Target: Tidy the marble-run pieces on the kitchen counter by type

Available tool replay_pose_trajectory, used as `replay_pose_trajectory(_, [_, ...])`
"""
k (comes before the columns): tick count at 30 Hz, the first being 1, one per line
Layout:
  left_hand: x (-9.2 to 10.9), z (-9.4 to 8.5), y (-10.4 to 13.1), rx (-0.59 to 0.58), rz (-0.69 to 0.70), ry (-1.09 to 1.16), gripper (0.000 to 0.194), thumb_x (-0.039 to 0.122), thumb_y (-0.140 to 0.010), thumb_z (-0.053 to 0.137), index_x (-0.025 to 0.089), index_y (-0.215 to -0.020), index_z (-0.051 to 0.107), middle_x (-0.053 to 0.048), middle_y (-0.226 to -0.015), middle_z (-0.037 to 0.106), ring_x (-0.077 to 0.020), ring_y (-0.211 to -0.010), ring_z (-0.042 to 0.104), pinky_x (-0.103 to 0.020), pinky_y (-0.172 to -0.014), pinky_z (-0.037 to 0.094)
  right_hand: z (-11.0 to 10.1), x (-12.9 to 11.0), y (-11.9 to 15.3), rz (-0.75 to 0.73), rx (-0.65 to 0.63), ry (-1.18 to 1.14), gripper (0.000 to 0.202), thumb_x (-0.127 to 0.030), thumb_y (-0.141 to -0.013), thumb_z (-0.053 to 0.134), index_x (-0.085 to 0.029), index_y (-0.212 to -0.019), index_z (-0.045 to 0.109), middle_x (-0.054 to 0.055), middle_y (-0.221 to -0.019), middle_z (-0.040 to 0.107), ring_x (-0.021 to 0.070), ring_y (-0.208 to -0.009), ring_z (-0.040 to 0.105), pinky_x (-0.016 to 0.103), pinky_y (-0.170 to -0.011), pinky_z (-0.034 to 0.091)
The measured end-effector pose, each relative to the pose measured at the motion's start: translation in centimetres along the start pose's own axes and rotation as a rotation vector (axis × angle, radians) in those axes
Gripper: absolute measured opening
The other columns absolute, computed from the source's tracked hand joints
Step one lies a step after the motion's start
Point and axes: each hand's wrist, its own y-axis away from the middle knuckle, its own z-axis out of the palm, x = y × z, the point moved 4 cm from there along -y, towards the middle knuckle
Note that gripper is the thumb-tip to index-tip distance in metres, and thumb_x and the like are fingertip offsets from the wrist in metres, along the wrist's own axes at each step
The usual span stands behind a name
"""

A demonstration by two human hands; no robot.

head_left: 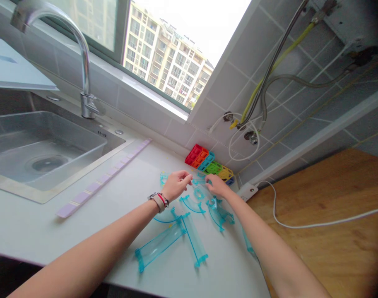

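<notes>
Both my hands reach over the far part of the white counter, among clear blue plastic pieces. My left hand (178, 184), with a watch and bands at the wrist, has its fingers curled together; anything between them is too small to tell. To its right my right hand (215, 185) has bent fingers at a small clear blue piece (198, 181), and its grip is unclear. A square blue piece (199, 193) lies between and below the hands. Nearer are a curved piece (192, 204) and two long flat pieces (160, 244) (193, 238).
Red, orange, blue, green and yellow blocks (197, 156) stand by the wall behind my hands. At the left are a sink (49, 161), a faucet (85, 74) and a pale purple strip (104, 179). A white cable (300, 227) hangs at the right.
</notes>
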Motion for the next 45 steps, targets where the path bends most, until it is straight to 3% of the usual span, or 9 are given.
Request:
replay_pose_trajectory(4, [-0.1, 0.0, 0.0, 0.0, -0.011, -0.01, 0.025, 0.037, -0.088, 0.059, 0.015, -0.08, 0.068, -0.006, -0.074, 0.075, -0.0111, -0.051, 0.061, -0.02, -0.045, 0.046, -0.2, 0.5, 0.5, 0.002, 0.041, -0.071, 0.026, -0.035, -0.098, 0.064, -0.016, -0.116, 0.066, 0.008, -0.118, 0.067, 0.0225, -0.103, 0.067, 0.044, -0.09, 0.056])
replay_pose_trajectory(11, [-0.1, 0.0, 0.0, -0.004, -0.02, -0.025, 0.024, 0.037, -0.088, 0.059, 0.016, -0.081, 0.068, -0.006, -0.074, 0.075, -0.0113, -0.051, 0.062, -0.02, -0.046, 0.047, -2.2, 0.9, 1.9, 0.076, 0.253, -0.311, 0.01, -0.032, -0.09, 0.059, -0.021, -0.09, 0.062, 0.005, -0.095, 0.071, 0.0237, -0.093, 0.066, 0.037, -0.087, 0.051])
replay_pose_trajectory(20, [-0.6, 0.3, 0.1, -0.029, -0.023, -0.042, 0.024, 0.037, -0.087, 0.059, 0.016, -0.082, 0.069, -0.005, -0.074, 0.075, -0.0113, -0.051, 0.062, -0.02, -0.046, 0.047, -3.3, 2.5, 4.8, 0.278, 0.579, -0.656, 0.036, -0.06, -0.093, 0.047, -0.025, -0.104, 0.049, 0.004, -0.1, 0.062, 0.0197, -0.068, 0.07, 0.035, -0.067, 0.057])
replay_pose_trajectory(32, [-1.0, 0.5, 0.1, -0.046, -0.004, -0.074, 0.025, 0.039, -0.088, 0.06, 0.016, -0.081, 0.068, -0.005, -0.075, 0.075, -0.0116, -0.053, 0.063, -0.023, -0.052, 0.052, -3.2, 2.5, 7.5, 0.479, 0.683, -0.777, 0.05, -0.066, -0.088, 0.052, -0.024, -0.114, 0.053, 0.006, -0.101, 0.059, 0.019, -0.064, 0.063, 0.033, -0.046, 0.056])
replay_pose_trajectory(36, [-0.9, 0.6, 0.2, -0.048, -0.008, -0.078, 0.025, 0.039, -0.089, 0.06, 0.016, -0.082, 0.068, -0.005, -0.075, 0.075, -0.0114, -0.053, 0.063, -0.022, -0.052, 0.052, -4.6, -0.4, 9.1, 0.466, 0.673, -0.819, 0.046, -0.064, -0.089, 0.051, -0.026, -0.116, 0.052, 0.005, -0.106, 0.057, 0.0164, -0.066, 0.061, 0.031, -0.05, 0.058])
replay_pose_trajectory(39, [-0.9, 0.6, 0.2, -0.044, -0.009, -0.081, 0.025, 0.038, -0.089, 0.059, 0.016, -0.082, 0.068, -0.005, -0.075, 0.075, -0.0114, -0.052, 0.063, -0.022, -0.052, 0.052, -4.8, -5.0, 11.9, 0.422, 0.55, -0.853, 0.041, -0.06, -0.09, 0.057, -0.026, -0.113, 0.056, 0.003, -0.098, 0.06, 0.0169, -0.068, 0.06, 0.032, -0.057, 0.059])
replay_pose_trajectory(41, [-0.9, 0.5, 0.2, -0.039, -0.01, -0.084, 0.025, 0.038, -0.088, 0.06, 0.016, -0.082, 0.069, -0.005, -0.075, 0.076, -0.0116, -0.052, 0.063, -0.022, -0.052, 0.052, -4.2, -8.8, 14.2, 0.374, 0.374, -0.787, 0.037, -0.055, -0.092, 0.057, -0.026, -0.115, 0.057, 0.005, -0.101, 0.061, 0.0207, -0.081, 0.063, 0.036, -0.071, 0.06])
replay_pose_trajectory(43, [-1.0, 0.5, 0.2, -0.033, -0.01, -0.086, 0.025, 0.038, -0.088, 0.06, 0.016, -0.081, 0.069, -0.005, -0.075, 0.076, -0.0118, -0.052, 0.063, -0.022, -0.052, 0.051, -3.5, -12.1, 16.7, 0.368, 0.315, -0.656, 0.034, -0.049, -0.093, 0.059, -0.025, -0.117, 0.06, 0.006, -0.102, 0.062, 0.0242, -0.096, 0.063, 0.041, -0.09, 0.055])
replay_pose_trajectory(45, [-1.0, 0.5, 0.1, -0.028, -0.01, -0.088, 0.024, 0.038, -0.087, 0.06, 0.017, -0.081, 0.069, -0.005, -0.074, 0.076, -0.0119, -0.052, 0.064, -0.022, -0.05, 0.05, -2.5, -14.6, 18.9, 0.404, 0.32, -0.589, 0.038, -0.045, -0.093, 0.061, -0.025, -0.125, 0.058, 0.007, -0.106, 0.063, 0.0256, -0.1, 0.062, 0.042, -0.093, 0.051])
